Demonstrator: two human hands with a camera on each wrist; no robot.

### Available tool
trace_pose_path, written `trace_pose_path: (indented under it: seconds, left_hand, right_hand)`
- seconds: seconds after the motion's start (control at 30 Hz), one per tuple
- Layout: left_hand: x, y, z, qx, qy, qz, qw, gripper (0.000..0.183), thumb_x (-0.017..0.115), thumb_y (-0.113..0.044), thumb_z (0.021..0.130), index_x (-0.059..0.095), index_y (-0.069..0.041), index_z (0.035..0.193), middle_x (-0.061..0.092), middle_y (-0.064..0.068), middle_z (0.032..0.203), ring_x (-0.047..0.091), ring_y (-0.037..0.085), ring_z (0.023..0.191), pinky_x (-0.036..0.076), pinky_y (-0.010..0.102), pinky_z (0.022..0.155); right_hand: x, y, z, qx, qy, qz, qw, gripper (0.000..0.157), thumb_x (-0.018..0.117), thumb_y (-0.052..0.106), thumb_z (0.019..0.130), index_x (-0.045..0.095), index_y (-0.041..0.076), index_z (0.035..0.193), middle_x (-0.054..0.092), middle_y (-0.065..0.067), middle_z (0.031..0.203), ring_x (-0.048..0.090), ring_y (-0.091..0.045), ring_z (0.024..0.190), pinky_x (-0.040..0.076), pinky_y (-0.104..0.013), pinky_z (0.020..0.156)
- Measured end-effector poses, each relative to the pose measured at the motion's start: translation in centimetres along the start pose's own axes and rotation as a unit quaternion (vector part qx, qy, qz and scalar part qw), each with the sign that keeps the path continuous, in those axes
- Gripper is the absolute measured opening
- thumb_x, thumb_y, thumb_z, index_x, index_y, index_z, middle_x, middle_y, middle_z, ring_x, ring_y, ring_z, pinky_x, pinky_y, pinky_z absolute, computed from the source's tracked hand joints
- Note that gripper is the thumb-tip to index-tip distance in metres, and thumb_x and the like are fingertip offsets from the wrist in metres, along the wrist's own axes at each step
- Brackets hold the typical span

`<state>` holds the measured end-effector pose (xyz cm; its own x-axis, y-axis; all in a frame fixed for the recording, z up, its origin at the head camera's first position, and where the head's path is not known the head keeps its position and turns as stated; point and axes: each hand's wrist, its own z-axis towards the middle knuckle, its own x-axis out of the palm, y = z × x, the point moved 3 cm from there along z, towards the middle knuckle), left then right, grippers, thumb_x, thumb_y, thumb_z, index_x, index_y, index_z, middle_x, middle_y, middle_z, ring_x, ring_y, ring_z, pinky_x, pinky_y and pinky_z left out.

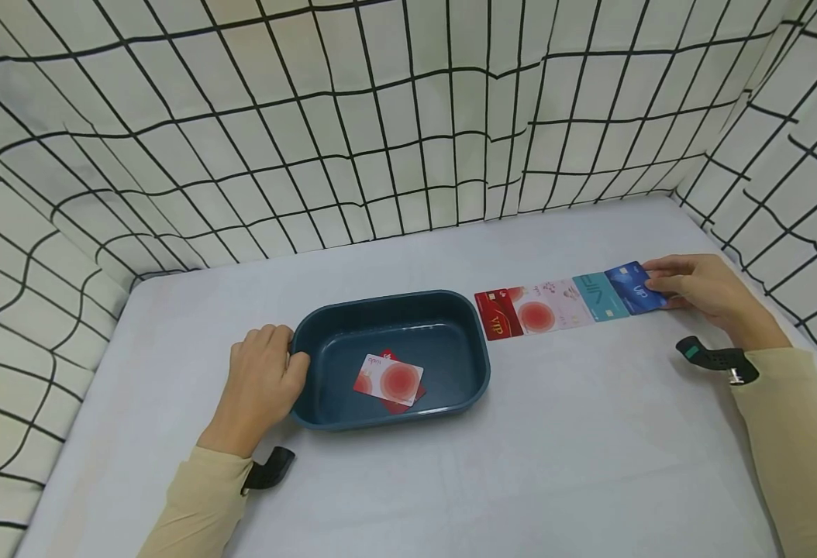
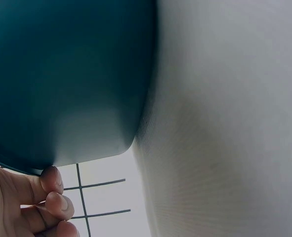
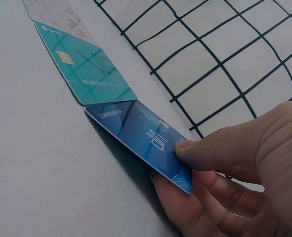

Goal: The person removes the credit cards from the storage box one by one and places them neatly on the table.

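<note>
My right hand [image 1: 704, 291] pinches a blue VIP card [image 1: 635, 287] at its right end, thumb on top and fingers beneath. In the right wrist view the blue card [image 3: 141, 138] tilts, its near side raised off the table, its far end beside a teal card [image 3: 81, 64]. The row continues leftward in the head view with the teal card [image 1: 601, 297], a pale pink card [image 1: 566, 301], a card with a red circle [image 1: 537, 316] and a red VIP card [image 1: 498, 314]. My left hand [image 1: 258, 384] grips the left rim of a dark blue-green basin [image 1: 391, 418].
Inside the basin a white card with a red circle [image 1: 394, 380] lies over a red card [image 1: 411, 399]. A white cloth covers the table [image 1: 520, 480]. White walls with a black grid [image 1: 380, 116] stand behind and at both sides.
</note>
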<state>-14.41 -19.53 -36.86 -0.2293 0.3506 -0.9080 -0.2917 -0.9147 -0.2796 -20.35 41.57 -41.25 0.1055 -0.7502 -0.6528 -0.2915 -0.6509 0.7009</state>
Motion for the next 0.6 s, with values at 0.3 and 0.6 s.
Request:
trace_pose_path:
  seconds: [0.3, 0.6]
  left_hand:
    - [-0.02, -0.01, 0.00, -0.001, -0.001, 0.000, 1.0000, 0.016, 0.045, -0.015, 0.089, 0.053, -0.003, 0.080, 0.047, 0.009, 0.073, 0.042, 0.026, 0.071, 0.028, 0.039, 0.071]
    - [-0.05, -0.02, 0.00, -0.002, 0.000, -0.002, 1.0000, 0.015, 0.045, -0.014, 0.089, 0.052, -0.005, 0.079, 0.046, 0.008, 0.073, 0.041, 0.026, 0.072, 0.028, 0.040, 0.072]
  right_hand:
    - [0.01, 0.42, -0.14, 0.003, -0.001, -0.007, 1.000, 0.061, 0.061, 0.033, 0.102, 0.045, 0.003, 0.152, 0.043, -0.027, 0.153, 0.054, -0.025, 0.107, 0.052, -0.017, 0.073]
    - [-0.15, 0.57, -0.34, 0.008, 0.002, -0.047, 0.999, 0.070, 0.051, 0.053, 0.103, 0.047, 0.003, 0.151, 0.048, -0.029, 0.149, 0.052, -0.037, 0.120, 0.049, -0.014, 0.071]
